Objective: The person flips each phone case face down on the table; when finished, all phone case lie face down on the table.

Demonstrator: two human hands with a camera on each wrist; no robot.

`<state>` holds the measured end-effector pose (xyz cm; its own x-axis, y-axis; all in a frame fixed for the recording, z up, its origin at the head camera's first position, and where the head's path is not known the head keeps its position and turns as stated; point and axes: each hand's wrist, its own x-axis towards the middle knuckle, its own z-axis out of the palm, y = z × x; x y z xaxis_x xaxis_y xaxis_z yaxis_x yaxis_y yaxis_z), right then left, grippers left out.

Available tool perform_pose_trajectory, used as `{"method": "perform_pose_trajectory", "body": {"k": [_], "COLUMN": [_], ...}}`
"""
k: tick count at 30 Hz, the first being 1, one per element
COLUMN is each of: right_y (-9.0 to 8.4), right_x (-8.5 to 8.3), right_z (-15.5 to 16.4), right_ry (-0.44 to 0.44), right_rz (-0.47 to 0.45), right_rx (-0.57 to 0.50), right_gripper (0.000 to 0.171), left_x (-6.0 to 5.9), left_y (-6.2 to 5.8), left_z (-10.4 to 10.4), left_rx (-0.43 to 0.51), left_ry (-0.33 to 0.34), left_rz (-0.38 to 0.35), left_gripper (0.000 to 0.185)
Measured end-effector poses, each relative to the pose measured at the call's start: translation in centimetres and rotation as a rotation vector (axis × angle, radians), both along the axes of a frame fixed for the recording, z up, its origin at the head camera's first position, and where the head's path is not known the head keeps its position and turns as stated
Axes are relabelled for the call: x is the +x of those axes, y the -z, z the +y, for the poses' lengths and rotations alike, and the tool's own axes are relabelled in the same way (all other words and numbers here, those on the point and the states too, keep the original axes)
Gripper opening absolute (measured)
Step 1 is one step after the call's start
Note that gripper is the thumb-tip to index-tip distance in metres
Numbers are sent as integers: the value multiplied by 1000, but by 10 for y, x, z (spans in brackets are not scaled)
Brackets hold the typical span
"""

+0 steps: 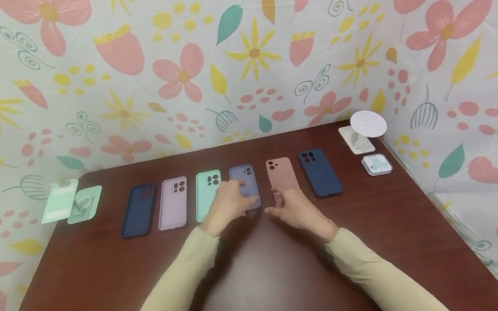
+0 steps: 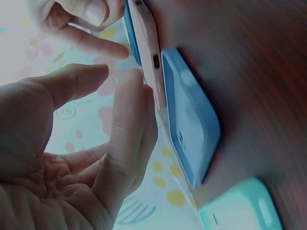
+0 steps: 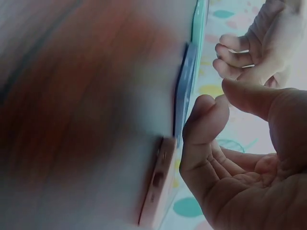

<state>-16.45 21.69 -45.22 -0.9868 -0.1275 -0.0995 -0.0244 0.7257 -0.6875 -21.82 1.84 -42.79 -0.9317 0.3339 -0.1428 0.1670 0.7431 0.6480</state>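
My left hand (image 1: 228, 201) hovers over a periwinkle-blue phone case (image 1: 249, 190), its fingers loosely bent and nothing between them. Beside it, my right hand (image 1: 297, 210) is above the lower end of a pink phone case (image 1: 281, 170), fingers curled loosely around empty space. In the left wrist view the blue case (image 2: 194, 122) lies on the table, apart from the fingers. The right wrist view has the pink case (image 3: 158, 187) below the hand. Further left lie a mint case (image 1: 205, 192), a lavender case (image 1: 173, 205) and a navy case (image 1: 139, 211); a dark blue case (image 1: 320, 172) is at right.
A mint-green phone stand (image 1: 93, 195) sits at the table's left edge. At the back right stands a white stand with a round top (image 1: 368, 124), in front of it boxed white earphones (image 1: 377, 164). Flower-printed cloth (image 1: 222, 68) borders the brown table (image 1: 257, 285).
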Motion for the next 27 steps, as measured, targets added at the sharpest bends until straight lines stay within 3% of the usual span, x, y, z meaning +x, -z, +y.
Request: {"method": "perform_pose_trajectory", "body": {"k": [4,5,9,11,16,20,27], "right_y": [8,18,29,43,53,48,20], "right_x": [-7,-11,-21,-30,-41,-43,-36], "right_z": [-5,-4,-9,-10,-19,-27,-42], "right_ry": [-42,-54,-43,-45,-6,11,14], "right_rz": [-41,-36,-110,-125,-182,-214,-210], "right_rx": [-34,-36,-42,-52,-57,-60,-47], "right_gripper": [74,77,85,90,96,98,89], "left_x": [-4,-5,-11,-12,-15,-17,-20], "left_y": [-1,0,3,5,10,12,13], "left_z": [-11,-14,-21,-23,-26,-27,-27], "left_rx": [-31,-41,-86,-98,-90,-78,-69], "left_ry": [0,2,-5,-15,-26,-29,-20], "left_rz": [15,15,3,-15,-53,-76,-95], "left_gripper": [67,67,62,57,54,56,43]}}
